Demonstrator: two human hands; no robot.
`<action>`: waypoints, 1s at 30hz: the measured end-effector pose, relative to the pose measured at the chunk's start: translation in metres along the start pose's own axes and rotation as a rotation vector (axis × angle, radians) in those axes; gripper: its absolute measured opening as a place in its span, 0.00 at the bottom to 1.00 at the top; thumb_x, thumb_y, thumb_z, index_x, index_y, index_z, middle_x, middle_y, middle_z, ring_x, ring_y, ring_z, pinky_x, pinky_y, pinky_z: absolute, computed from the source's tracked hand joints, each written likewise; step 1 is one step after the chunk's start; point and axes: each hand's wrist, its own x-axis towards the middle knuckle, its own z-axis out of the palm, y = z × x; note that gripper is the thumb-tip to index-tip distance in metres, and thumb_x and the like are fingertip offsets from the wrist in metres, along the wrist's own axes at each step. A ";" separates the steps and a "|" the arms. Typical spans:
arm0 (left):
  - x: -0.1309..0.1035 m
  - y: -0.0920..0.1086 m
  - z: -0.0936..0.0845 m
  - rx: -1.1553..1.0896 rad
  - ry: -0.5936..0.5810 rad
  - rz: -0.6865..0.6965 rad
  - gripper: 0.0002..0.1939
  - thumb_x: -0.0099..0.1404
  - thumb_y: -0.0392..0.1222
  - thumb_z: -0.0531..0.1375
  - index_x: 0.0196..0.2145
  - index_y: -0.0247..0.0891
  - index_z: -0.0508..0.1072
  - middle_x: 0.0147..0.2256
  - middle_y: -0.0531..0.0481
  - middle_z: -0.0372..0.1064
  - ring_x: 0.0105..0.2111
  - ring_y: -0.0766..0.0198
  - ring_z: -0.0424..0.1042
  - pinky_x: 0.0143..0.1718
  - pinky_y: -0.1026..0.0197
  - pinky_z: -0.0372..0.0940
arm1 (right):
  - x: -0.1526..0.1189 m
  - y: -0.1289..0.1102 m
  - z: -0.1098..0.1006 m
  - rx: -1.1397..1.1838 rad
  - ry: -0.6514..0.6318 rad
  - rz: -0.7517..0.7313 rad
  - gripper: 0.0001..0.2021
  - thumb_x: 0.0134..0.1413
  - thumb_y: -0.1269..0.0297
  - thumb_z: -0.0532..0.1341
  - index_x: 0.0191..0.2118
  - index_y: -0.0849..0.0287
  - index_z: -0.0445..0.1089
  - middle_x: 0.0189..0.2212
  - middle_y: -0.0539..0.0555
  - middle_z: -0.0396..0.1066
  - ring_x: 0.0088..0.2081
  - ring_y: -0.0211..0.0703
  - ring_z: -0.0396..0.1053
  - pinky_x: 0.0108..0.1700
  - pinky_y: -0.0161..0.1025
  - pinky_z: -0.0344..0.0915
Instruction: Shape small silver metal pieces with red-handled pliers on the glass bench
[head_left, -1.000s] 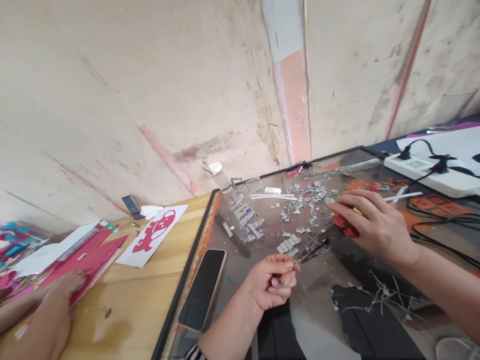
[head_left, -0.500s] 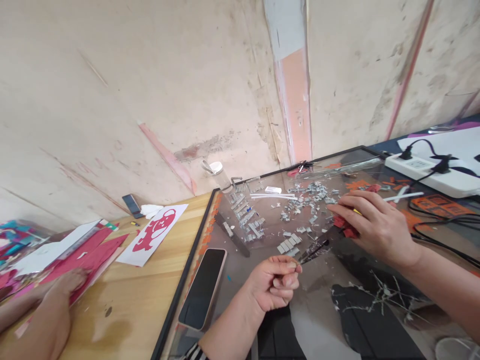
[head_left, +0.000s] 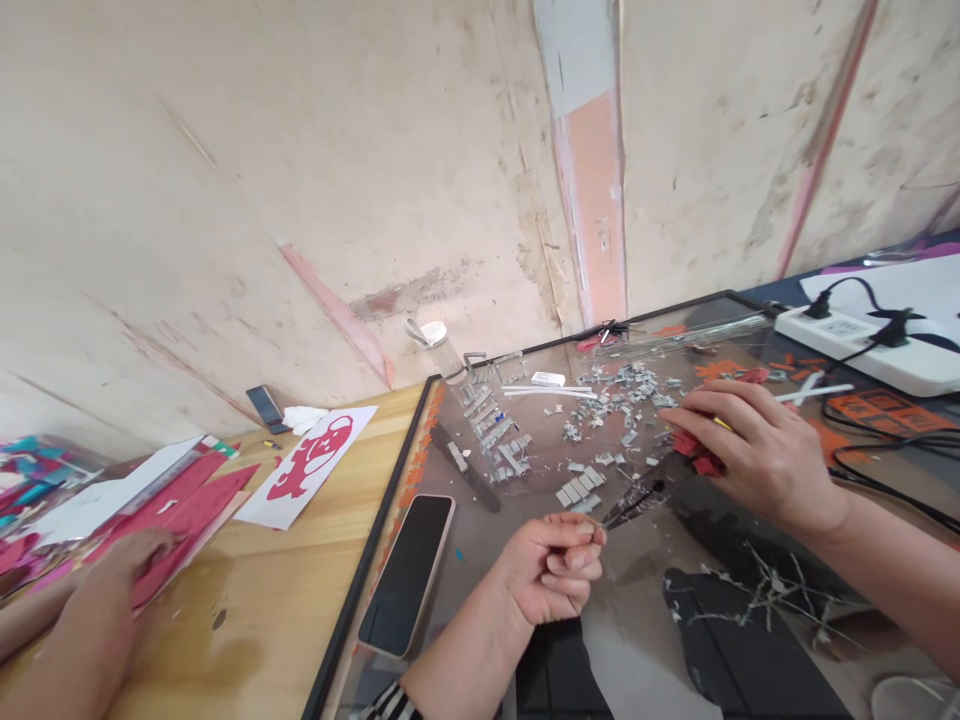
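My left hand [head_left: 559, 568] is closed in a pinch above the glass tabletop, on something too small to make out. My right hand [head_left: 757, 455] is wrapped round a dark narrow-jawed tool [head_left: 637, 503] with red-covered handles and a bit of yellow; whether it is scissors or pliers I cannot tell. The tool's thin tips reach to the fingertips of my left hand. Beyond the hands lie small grey metal-looking pieces [head_left: 634, 388], some loose and some in a short row [head_left: 580, 488]. Thin pale twig-like strands [head_left: 776, 590] lie below my right wrist.
A phone [head_left: 409, 575] lies left of my left forearm. A power strip [head_left: 862, 345] with black cables is at right. A lidded bottle [head_left: 442, 350] stands by the wall. On the wooden table, another person's hand [head_left: 139, 560] rests on red sheets [head_left: 202, 495], near a red cut-out [head_left: 311, 460].
My hands and the tool keep nearly the same pose, with only a slight shift of the view. The other person's hand on the red sheets has changed its pose a little.
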 end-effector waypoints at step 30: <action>-0.001 -0.003 0.000 -0.061 -0.011 -0.040 0.06 0.54 0.27 0.58 0.29 0.22 0.75 0.14 0.55 0.55 0.12 0.82 0.43 0.10 0.81 0.36 | -0.001 0.000 -0.001 -0.023 0.001 0.037 0.16 0.47 0.77 0.57 0.42 0.57 0.70 0.38 0.56 0.71 0.43 0.46 0.65 0.46 0.41 0.64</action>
